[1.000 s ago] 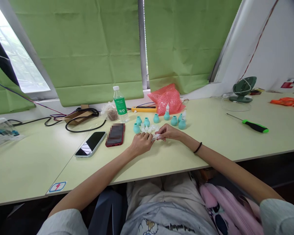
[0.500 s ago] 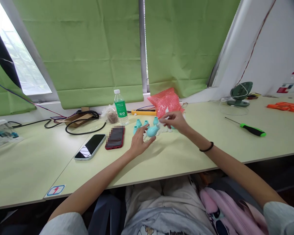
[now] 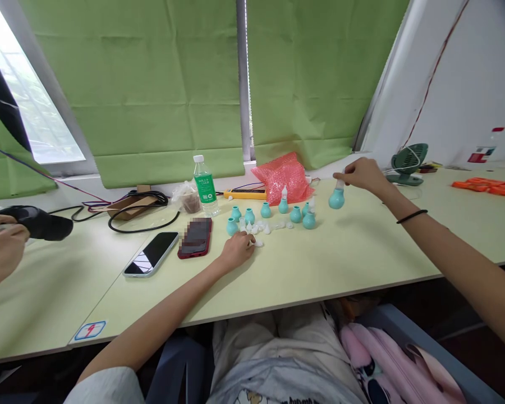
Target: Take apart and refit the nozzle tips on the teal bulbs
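My right hand [image 3: 364, 174] pinches the white nozzle of a teal bulb syringe [image 3: 336, 199], which hangs bulb-down above the right part of the table. My left hand [image 3: 237, 249] rests low on the table, its fingers closed at a small white nozzle tip [image 3: 258, 243]. Just beyond it lie several loose white nozzle tips [image 3: 267, 228]. Around these stand several teal bulbs [image 3: 249, 216], most with open necks. One bulb [image 3: 283, 206] at the back carries a white nozzle pointing up.
Red bubble wrap [image 3: 281, 177] and a water bottle [image 3: 205, 188] stand behind. Two phones [image 3: 151, 255] lie left of my left hand. At far left another person's hand [image 3: 2, 252] holds a black object [image 3: 46, 223]. A green fan [image 3: 410, 164] stands at right.
My right hand has moved right with the bulb syringe, away from my left hand. My left hand has released the bulb and come down to a nozzle tip. Another person's hand has appeared at left.
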{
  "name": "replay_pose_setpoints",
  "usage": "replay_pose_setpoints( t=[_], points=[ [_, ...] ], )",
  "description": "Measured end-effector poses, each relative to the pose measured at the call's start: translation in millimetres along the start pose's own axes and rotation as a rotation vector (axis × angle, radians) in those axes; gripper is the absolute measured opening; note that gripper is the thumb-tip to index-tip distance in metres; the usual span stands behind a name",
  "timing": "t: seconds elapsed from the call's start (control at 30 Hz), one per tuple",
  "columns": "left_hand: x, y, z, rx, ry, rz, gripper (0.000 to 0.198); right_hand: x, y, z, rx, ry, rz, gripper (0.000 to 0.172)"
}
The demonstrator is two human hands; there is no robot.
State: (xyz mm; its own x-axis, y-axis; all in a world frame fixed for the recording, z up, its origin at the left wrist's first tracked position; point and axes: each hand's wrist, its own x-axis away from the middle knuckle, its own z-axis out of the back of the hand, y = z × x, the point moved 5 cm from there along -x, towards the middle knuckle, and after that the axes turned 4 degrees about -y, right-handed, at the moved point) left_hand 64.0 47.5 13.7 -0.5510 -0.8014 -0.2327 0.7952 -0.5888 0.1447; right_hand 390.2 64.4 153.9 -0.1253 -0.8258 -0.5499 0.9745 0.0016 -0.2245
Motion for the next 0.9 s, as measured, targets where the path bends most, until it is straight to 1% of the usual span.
replay_pose_setpoints(
  t=[0.1, 0.17, 0.23, 0.3, 0.4, 0.47, 0.57, 0.63, 0.7, 0.77, 0.83, 0.87, 0.9],
  points=[
    [-0.7, 0.3, -1.8, 0.015, 0.013, -0.023, 0.017, 0.1, 21.1, -36.5, 0.054, -0.155, -0.115, 0.031],
    [-1.0, 0.8, -3.1, 0.019, 0.026, -0.029, 0.019, 2.6, 27.6, -60.0, 0.002, -0.282, -0.159, 0.031],
    [-1.4, 1.1, -4.9, 0.014, 0.032, -0.020, 0.021, 5.5, 30.1, -78.1, -0.078, -0.397, -0.186, 0.031],
    [-1.9, 0.9, -6.6, 0.002, 0.033, -0.005, 0.022, 6.9, 31.0, -87.2, -0.120, -0.457, -0.202, 0.032],
    [-2.8, 0.3, -8.0, -0.004, 0.037, 0.011, 0.024, 6.5, 32.4, -86.6, -0.054, -0.460, -0.231, 0.038],
    [-3.1, -0.9, -7.6, 0.009, 0.050, 0.023, 0.023, 4.8, 32.7, -78.3, 0.056, -0.375, -0.251, 0.043],
    [-3.1, -4.3, -5.5, 0.038, 0.089, 0.057, 0.020, 2.9, 26.6, -58.5, 0.215, -0.111, -0.247, 0.049],
    [-3.0, -6.8, -3.9, 0.050, 0.117, 0.082, 0.017, 3.9, 14.4, -46.4, 0.239, 0.074, -0.174, 0.047],
    [-3.1, -8.4, -3.1, 0.055, 0.130, 0.099, 0.013, 7.5, -6.0, -36.8, 0.194, 0.233, -0.020, 0.040],
    [-3.3, -8.9, -2.8, 0.054, 0.133, 0.104, 0.011, 15.2, -33.5, -30.6, 0.119, 0.361, 0.186, 0.032],
    [-3.5, -8.9, -2.2, 0.047, 0.137, 0.102, 0.011, 26.0, -64.4, -31.2, 0.048, 0.420, 0.381, 0.027],
    [-3.5, -9.1, -1.8, 0.040, 0.141, 0.104, 0.011, 31.7, -79.7, -35.0, 0.017, 0.420, 0.454, 0.026],
    [-3.5, -9.5, -1.3, 0.030, 0.146, 0.106, 0.012, 37.1, -94.6, -41.8, -0.011, 0.388, 0.515, 0.025]
  ],
)
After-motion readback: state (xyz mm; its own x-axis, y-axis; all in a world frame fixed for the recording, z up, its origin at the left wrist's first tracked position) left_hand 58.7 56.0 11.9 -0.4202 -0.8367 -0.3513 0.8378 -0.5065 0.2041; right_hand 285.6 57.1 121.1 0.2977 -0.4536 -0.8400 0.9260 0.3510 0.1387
